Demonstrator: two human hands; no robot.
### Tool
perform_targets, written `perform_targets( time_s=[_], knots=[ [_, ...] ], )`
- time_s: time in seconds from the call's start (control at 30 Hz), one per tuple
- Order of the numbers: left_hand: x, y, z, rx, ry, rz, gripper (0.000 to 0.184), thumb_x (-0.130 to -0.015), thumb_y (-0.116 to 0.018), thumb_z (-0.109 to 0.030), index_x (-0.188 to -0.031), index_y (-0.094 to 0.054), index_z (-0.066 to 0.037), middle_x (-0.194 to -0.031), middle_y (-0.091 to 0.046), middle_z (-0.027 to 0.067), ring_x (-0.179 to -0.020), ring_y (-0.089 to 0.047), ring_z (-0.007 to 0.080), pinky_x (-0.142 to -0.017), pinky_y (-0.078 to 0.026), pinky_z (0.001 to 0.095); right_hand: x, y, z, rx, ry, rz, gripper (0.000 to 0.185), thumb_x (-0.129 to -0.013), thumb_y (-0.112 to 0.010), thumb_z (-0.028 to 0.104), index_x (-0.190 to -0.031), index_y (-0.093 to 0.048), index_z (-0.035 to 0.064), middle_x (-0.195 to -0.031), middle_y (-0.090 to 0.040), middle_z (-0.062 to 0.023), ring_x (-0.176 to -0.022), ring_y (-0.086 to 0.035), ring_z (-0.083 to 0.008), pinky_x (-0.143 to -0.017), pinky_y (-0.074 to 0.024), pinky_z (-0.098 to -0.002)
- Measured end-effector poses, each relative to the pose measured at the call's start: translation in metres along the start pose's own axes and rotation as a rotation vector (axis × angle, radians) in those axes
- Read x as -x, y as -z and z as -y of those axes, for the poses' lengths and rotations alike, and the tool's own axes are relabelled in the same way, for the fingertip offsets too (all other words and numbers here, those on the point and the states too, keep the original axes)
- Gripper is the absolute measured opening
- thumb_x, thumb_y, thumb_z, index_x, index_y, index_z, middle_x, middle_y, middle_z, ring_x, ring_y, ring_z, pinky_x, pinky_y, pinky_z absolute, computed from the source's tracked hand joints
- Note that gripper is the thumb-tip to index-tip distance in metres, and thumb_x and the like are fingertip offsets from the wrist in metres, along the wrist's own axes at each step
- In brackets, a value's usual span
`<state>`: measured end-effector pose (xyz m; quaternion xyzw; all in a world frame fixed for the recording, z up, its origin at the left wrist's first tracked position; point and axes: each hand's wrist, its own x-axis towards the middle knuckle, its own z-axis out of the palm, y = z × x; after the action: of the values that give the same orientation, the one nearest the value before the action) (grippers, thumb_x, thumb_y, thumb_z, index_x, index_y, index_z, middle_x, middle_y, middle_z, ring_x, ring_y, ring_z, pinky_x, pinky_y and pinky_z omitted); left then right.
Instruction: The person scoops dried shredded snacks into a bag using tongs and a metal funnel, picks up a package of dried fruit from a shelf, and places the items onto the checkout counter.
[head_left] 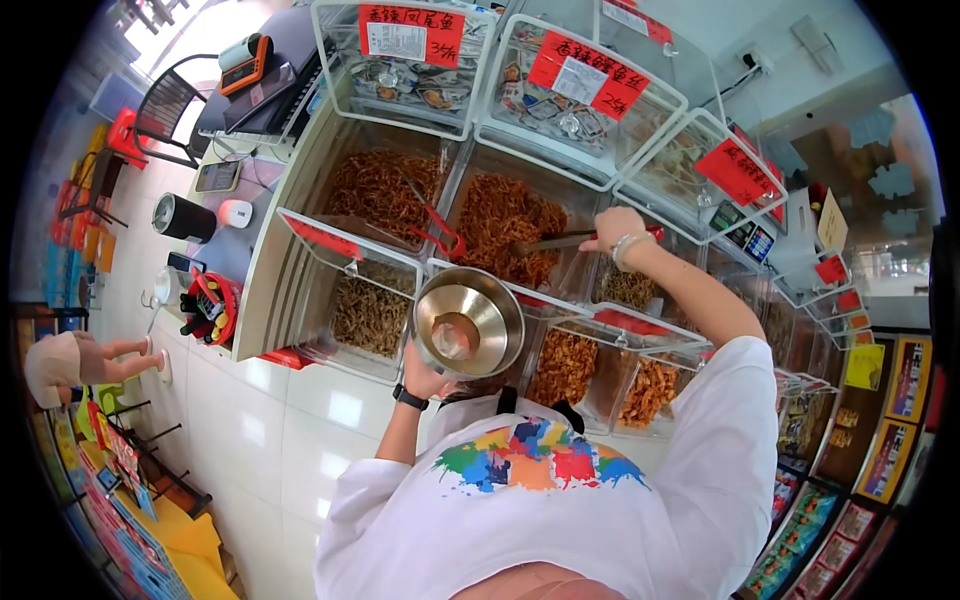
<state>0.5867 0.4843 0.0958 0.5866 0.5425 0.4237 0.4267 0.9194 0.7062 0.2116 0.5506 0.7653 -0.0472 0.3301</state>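
My left hand (424,374), with a dark watch at the wrist, is closed round the lower side of a shiny steel funnel (468,322). Its wide mouth faces up. Something pale shows through the narrow opening, and I cannot make out what. My right hand (617,234) grips metal tongs (562,241) with a red end. Their tips reach into reddish-brown shredded dried snack (508,222) in an open clear bin. Another pair of tongs (437,228), red-handled, lies in the neighbouring bin of dark red shreds (382,186).
Hinged clear lids (582,85) with red price cards stand raised behind the bins. Nearer bins hold brown strips (372,312) and orange pieces (563,366). At left are a black cup (182,217), a red basket (212,310) and a person (75,362). Packaged goods (800,535) fill shelves at right.
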Motion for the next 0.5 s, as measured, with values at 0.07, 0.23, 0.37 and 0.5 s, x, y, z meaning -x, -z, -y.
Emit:
perform_targets(
  time_s=[0.07,0.23,0.37,0.5],
  knots=[
    [-0.001,0.002,-0.007,-0.006,-0.008,-0.039,0.057,-0.063,-0.082,-0.028,-0.109,-0.06,-0.003,-0.102,-0.065,0.0147,-0.094,-0.063,0.0333,-0.082,-0.049,0.0401,0.01,0.005,-0.013,0.021,-0.02,-0.032,0.065,-0.075,-0.061,0.068,-0.075,-0.07,0.0026,-0.078,-0.068,-0.0134,-0.078,-0.067,-0.0284,-0.068,-0.0539,-0.0377],
    [-0.005,0.014,-0.023,-0.066,-0.008,-0.009,0.064,-0.062,-0.082,-0.03,-0.114,-0.057,-0.003,-0.104,-0.062,0.0149,-0.094,-0.06,0.0341,-0.083,-0.048,0.0412,0.049,0.029,-0.036,-0.07,-0.09,-0.19,0.064,-0.074,-0.062,0.067,-0.074,-0.069,0.0032,-0.077,-0.066,-0.0157,-0.078,-0.066,-0.0326,-0.068,-0.0519,-0.041],
    [-0.019,0.024,-0.073,-0.154,-0.055,0.018,0.068,-0.061,-0.083,-0.029,-0.117,-0.054,-0.003,-0.107,-0.061,0.0147,-0.097,-0.06,0.0328,-0.085,-0.048,0.0399,0.089,0.051,-0.055,-0.05,-0.109,-0.397,0.061,-0.074,-0.059,0.067,-0.068,-0.068,0.0074,-0.065,-0.062,-0.0153,-0.069,-0.063,-0.0344,-0.064,-0.0497,-0.0443],
    [-0.032,0.025,-0.113,-0.054,-0.099,-0.056,0.071,-0.061,-0.085,-0.028,-0.119,-0.053,-0.002,-0.106,-0.064,0.014,-0.098,-0.063,0.028,-0.085,-0.049,0.0365,0.147,0.086,-0.059,-0.125,-0.14,-0.478,0.059,-0.075,-0.061,0.064,-0.069,-0.064,0.0059,-0.063,-0.06,-0.0165,-0.067,-0.06,-0.0363,-0.061,-0.0458,-0.0452]
  ],
)
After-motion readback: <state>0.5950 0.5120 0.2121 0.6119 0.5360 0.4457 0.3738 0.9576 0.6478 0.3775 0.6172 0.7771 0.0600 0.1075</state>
